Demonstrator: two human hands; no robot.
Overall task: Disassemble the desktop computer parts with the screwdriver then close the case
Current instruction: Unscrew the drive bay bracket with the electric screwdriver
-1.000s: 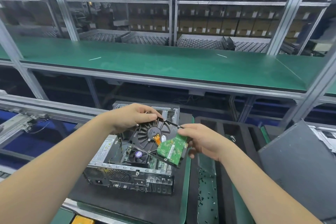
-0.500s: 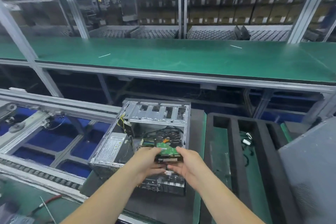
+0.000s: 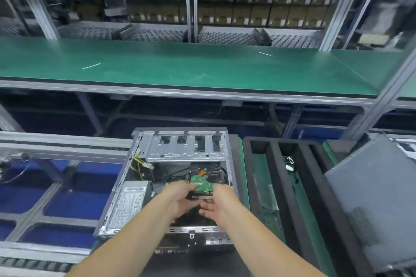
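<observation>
While both hands meet over the open computer case [image 3: 180, 177], they hold a hard drive [image 3: 201, 187] between them, circuit board up, just above the case's middle bay. The left hand [image 3: 180, 198] curls its fingers round the drive's left edge; the right hand [image 3: 215, 202] takes the right edge, though its lower fingers look fairly straight under the drive, so how firmly it pinches I cannot tell for sure. By its look the drive is a dense metal block, stiff and heavier than its size suggests, with smooth sides that could slip. Its green board and the orange ribbon beside it are the fragile parts, so I would judge the safe hold to be on the two long metal edges, thumbs off the board. Inside the case, the power supply [image 3: 129, 202] lies to the left, with yellow and black cables [image 3: 140, 164] behind it that might snag a corner. To the right on the desk stands a black foam tray [image 3: 273, 164], and beyond it leans the grey side panel [image 3: 378, 198], not yet refitted.
</observation>
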